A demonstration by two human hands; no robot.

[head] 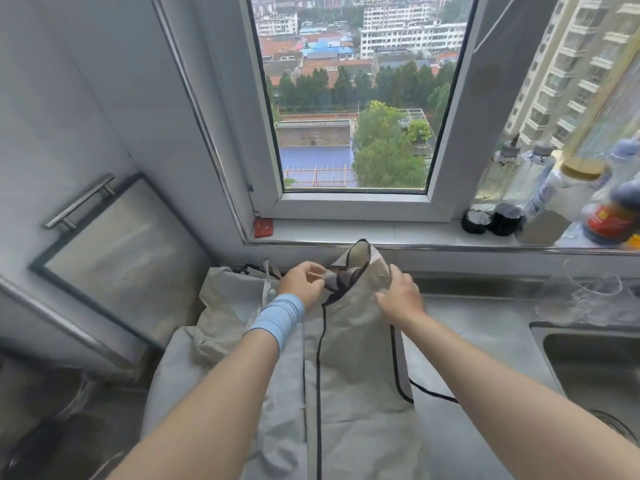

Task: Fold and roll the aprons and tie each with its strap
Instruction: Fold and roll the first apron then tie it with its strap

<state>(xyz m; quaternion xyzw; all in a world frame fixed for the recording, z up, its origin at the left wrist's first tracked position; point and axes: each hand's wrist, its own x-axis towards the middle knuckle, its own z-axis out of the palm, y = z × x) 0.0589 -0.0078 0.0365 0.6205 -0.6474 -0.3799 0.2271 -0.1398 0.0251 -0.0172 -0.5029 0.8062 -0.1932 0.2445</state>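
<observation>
The apron [360, 358] runs off the bottom edge, the blurred bottle [613, 216] rightward.

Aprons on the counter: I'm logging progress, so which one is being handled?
The black-trimmed apron in the middle: the left hand and right hand hold its top end. The other apron lies crumpled to its left.

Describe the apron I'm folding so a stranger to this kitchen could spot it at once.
Find the window; on the steel counter below its sill lies a beige apron, a long flat strip with the left hand and right hand at its far end. Unlike the crumpled apron to its left, it is smooth and edged in black piping.
</observation>
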